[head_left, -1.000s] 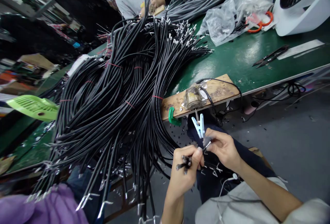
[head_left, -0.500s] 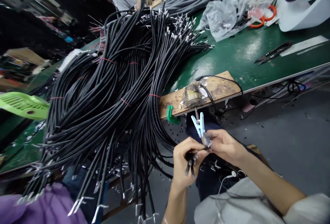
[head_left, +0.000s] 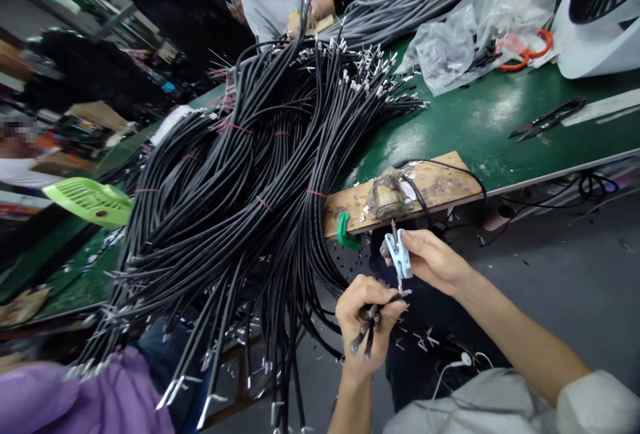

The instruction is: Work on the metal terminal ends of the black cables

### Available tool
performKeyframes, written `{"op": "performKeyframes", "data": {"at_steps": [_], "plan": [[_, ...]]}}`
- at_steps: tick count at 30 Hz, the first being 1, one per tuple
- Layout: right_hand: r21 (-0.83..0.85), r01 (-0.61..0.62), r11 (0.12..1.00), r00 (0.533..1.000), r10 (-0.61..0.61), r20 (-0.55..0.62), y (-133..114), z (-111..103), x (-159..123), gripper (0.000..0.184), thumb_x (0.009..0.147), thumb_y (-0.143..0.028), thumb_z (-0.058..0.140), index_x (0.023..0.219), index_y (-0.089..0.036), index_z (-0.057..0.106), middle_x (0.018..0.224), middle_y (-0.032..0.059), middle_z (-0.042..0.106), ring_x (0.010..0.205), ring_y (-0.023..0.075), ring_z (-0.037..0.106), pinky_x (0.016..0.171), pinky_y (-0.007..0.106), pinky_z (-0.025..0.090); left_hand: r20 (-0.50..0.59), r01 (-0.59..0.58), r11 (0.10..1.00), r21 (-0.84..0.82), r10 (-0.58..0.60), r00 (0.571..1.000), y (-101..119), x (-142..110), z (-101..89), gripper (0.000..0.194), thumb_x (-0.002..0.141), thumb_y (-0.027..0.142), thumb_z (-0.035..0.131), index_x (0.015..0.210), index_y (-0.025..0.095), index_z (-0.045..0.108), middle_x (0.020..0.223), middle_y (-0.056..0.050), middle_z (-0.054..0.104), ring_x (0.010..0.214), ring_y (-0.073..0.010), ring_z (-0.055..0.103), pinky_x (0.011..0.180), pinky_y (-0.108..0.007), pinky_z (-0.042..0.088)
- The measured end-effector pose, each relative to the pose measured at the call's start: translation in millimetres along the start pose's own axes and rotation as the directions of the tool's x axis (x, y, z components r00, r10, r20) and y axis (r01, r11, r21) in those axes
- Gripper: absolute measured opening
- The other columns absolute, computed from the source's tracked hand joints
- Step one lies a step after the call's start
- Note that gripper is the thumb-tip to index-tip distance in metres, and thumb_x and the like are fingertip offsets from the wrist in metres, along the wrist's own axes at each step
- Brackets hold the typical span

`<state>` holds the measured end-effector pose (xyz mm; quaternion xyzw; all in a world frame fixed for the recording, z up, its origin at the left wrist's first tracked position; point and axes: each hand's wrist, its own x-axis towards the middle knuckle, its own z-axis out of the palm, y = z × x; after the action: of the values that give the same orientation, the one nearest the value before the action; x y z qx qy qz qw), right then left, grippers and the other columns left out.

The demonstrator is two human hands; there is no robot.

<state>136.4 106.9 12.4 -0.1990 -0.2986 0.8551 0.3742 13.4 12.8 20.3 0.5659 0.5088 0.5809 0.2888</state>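
Observation:
My left hand (head_left: 363,317) is closed around several short black cables (head_left: 371,327), whose dark ends stick out below the fist. Between its thumb and forefinger a silvery stripped wire end (head_left: 404,293) shows. My right hand (head_left: 433,261) grips a light blue clothespin (head_left: 399,255) by its upper legs, fingers on both sides. The clothespin's lower end points at the wire end; whether it bites on the wire I cannot tell. Just above, a thin metal rod (head_left: 394,226) sticks out from a tape-wrapped block (head_left: 387,196) on a wooden board (head_left: 440,177).
A big heap of black cables (head_left: 240,181) covers the green table (head_left: 480,121) to the left. A green clamp (head_left: 345,231) grips the board's edge. Snips (head_left: 547,119), orange-handled scissors (head_left: 525,57), a plastic bag (head_left: 445,54) and a light green fan (head_left: 90,201) lie about. Another person (head_left: 285,1) sits opposite.
My right hand has moved up from beside my left hand onto the clothespin's legs. My left hand still holds the cables, now a little apart from the right. The whole view has shifted slightly.

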Motion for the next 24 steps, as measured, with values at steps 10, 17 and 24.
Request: {"op": "performKeyframes", "data": {"at_steps": [10,17,24], "plan": [[0.178,-0.100,0.979,0.995,0.102,-0.003,17,-13,-5,0.044,0.079,-0.056,0.064,0.076,-0.011,0.069,0.066,0.0054,0.063,0.060,0.0130,0.056,0.056,0.025,0.044,0.032,0.077,0.993,0.091,-0.080,0.996,3,4,4.2,0.011,0.075,0.019,0.073,0.068,0.017,0.064,0.063,0.000,0.059,0.059,-0.0122,0.054,0.057,-0.023,0.042],[-0.347,0.205,0.915,0.933,-0.290,-0.214,9,-46,-45,0.020,0.085,-0.037,0.064,0.085,-0.018,0.070,0.073,0.0040,0.062,0.064,0.0139,0.050,0.059,0.028,0.040,0.114,0.021,0.998,0.054,-0.027,0.993,6,0,-0.8,0.012,0.079,0.021,0.068,0.068,0.017,0.067,0.062,-0.003,0.066,0.056,-0.0131,0.057,0.055,-0.024,0.044],[-0.867,0.466,0.176,0.787,-0.530,0.316,-2,0,-71,0.014,0.078,-0.012,0.070,0.089,-0.019,0.066,0.078,0.0045,0.065,0.074,0.0185,0.051,0.070,0.035,0.043,0.256,0.087,0.982,0.170,-0.129,0.958,5,1,1.5,0.006,0.077,0.016,0.065,0.074,0.015,0.070,0.069,-0.007,0.067,0.062,-0.0158,0.060,0.057,-0.025,0.045]]}}
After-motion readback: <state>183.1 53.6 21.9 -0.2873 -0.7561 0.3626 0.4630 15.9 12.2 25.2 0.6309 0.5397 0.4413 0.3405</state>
